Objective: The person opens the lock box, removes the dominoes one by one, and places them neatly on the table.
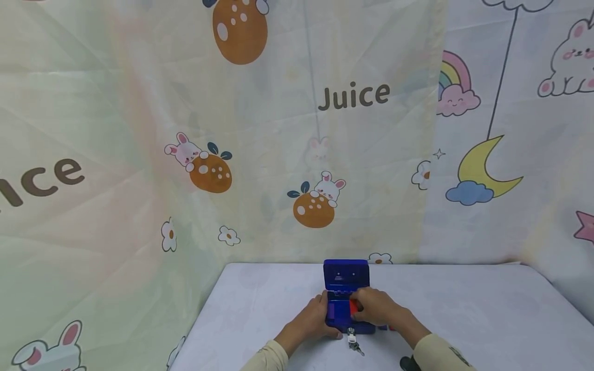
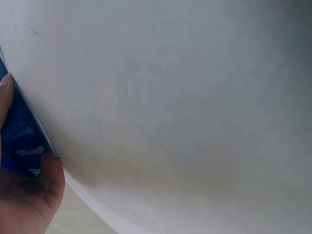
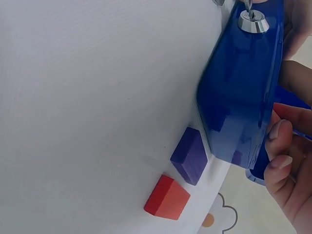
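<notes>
A blue metal cash box (image 1: 338,324) stands on the table with its lid (image 1: 346,275) raised at the back. Keys (image 1: 355,346) hang from the lock (image 3: 253,22) on its front wall. My left hand (image 1: 315,317) grips the box's left side, thumb near the front corner; in the left wrist view its thumb and fingers lie against the blue wall. My right hand (image 1: 376,304) reaches over the box's right half and pinches a red block (image 1: 353,307), mostly covered by the fingers. A purplish patch shows inside at the left, its shape unclear.
Beside the box's right wall, a purple block (image 3: 190,156) and another red block (image 3: 167,197) lie on the white tabletop (image 1: 269,288). A dark rounded object (image 1: 409,363) is partly hidden by the right sleeve. Printed cloth walls (image 1: 278,129) stand behind the table.
</notes>
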`<state>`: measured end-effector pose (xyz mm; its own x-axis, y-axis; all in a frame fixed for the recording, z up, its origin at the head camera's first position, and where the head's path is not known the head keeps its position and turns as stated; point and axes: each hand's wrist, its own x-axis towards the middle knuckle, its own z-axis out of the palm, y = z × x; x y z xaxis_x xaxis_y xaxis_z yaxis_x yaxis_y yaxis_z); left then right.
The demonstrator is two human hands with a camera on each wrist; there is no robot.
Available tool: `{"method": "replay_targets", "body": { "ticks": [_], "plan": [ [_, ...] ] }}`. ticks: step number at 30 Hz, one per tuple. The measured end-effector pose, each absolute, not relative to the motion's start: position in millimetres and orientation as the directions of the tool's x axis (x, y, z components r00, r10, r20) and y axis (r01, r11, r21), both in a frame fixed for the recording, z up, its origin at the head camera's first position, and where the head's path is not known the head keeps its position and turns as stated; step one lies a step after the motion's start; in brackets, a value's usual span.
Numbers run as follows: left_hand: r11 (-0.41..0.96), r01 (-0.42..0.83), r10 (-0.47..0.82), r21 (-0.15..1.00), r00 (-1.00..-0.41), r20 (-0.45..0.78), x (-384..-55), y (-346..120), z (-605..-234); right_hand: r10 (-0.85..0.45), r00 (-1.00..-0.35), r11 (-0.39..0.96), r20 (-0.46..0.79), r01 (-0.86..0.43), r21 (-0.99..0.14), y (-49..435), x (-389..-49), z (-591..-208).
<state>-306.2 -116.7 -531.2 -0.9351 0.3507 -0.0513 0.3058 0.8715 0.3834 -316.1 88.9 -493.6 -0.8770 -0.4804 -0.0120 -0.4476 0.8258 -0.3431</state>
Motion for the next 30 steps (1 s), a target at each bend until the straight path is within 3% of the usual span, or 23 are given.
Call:
{"method": "replay_targets", "body": {
  "ticks": [30],
  "plan": [
    [0.859,0.320,0.361,0.400,-0.932,-0.030,-308,-119,-535,-0.405,-0.913,0.852,-0.049,-0.358,-0.381,110,-316,-486]
  ]
}}
